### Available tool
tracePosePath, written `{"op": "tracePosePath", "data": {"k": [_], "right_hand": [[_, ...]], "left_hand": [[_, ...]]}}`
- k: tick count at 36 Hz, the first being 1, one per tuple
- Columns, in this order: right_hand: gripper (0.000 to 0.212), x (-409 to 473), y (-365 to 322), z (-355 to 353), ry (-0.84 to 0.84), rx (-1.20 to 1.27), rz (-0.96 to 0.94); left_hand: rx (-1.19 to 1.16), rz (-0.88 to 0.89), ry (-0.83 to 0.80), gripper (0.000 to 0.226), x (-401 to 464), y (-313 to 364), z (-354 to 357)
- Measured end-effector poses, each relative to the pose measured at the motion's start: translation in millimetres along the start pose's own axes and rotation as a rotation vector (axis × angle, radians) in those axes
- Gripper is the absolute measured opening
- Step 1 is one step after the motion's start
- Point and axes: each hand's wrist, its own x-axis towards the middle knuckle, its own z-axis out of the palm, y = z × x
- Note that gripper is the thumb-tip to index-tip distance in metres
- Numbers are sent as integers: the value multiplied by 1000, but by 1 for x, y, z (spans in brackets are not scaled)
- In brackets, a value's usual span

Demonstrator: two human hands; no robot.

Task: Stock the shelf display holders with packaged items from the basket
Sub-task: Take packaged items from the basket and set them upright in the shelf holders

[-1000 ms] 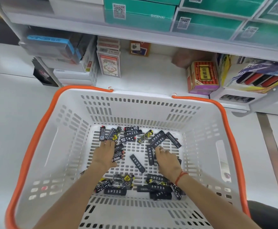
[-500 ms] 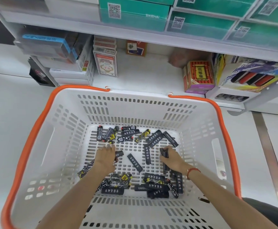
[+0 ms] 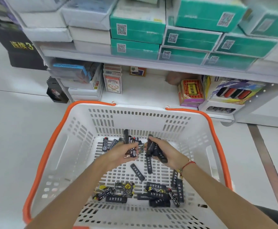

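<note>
lighters (image 3: 135,172) gathered from basket (image 3: 55,142): my left hand (image 3: 123,152) and right hand (image 3: 165,153) each grip several; next, carry to holder (image 3: 221,109).

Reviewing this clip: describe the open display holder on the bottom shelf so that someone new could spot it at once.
Start at the white basket with orange handles; the white shelf unit stands just behind it. On the bottom shelf, follow the row to the far right, past the red and gold box. The display holder is the blue and yellow carton whose open front shows upright red and dark items.

Pale floor (image 3: 19,138); white shelving (image 3: 143,65) with stacked boxes (image 3: 135,30)
</note>
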Motion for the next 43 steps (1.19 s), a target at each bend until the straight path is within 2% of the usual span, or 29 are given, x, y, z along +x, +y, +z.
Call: {"op": "tracePosePath", "data": {"k": [3, 5, 7, 9, 11, 14, 16, 19, 24, 28, 30, 33, 35, 37, 41, 43], "right_hand": [[24, -22, -21, 18, -42, 48, -93], [24, -34, -35, 28, -60, 109, -168], [31, -43, -47, 36, -42, 127, -218], [24, -56, -60, 41, 8, 162, -254], [16, -72, -72, 48, 23, 215, -294], [19, -93, -88, 56, -2, 193, -398], [24, -106, -99, 60, -18, 135, -453], [30, -134, -117, 67, -52, -48, -529], [27, -174, -149, 82, -92, -281, -656], [21, -200, -169, 98, -101, -480, -699], [17, -211, -179, 107, -119, -541, -774], [16, -223, -193, 119, -130, -610, -816], [13, -228, -201, 126, -131, -622, -803], [10, -232, -206, 131, -136, -580, -805], [14, -237, -213, 139, -81, -307, -863], [16, -235, -211, 144, -43, -294, -851]], "left_hand": [[-12, 47, -70, 75, -16, 20, 11], [-5, 82, -106, 78, -27, 32, 17], [-4, 152, -83, 63, -39, 42, 22], [43, 206, -73, 59, -53, 52, 28], [64, 261, -90, 43, -68, 62, 32], [30, 319, -125, 24, -89, 76, 39], [85, 365, -164, 25, -106, 85, 43], [215, 441, -123, 33, -126, 98, 41], [276, 552, -119, 29, -163, 123, 33], [570, 680, -67, 32, -192, 137, 29], [698, 719, -95, 30, -205, 145, 27], [721, 713, -139, 33, -220, 156, 24], [719, 739, -101, 40, -222, 162, 22], [613, 738, -66, 41, -222, 168, 25], [-23, 621, -102, 25, -224, 176, 36], [-195, 580, -145, 24, -222, 177, 42]]}}
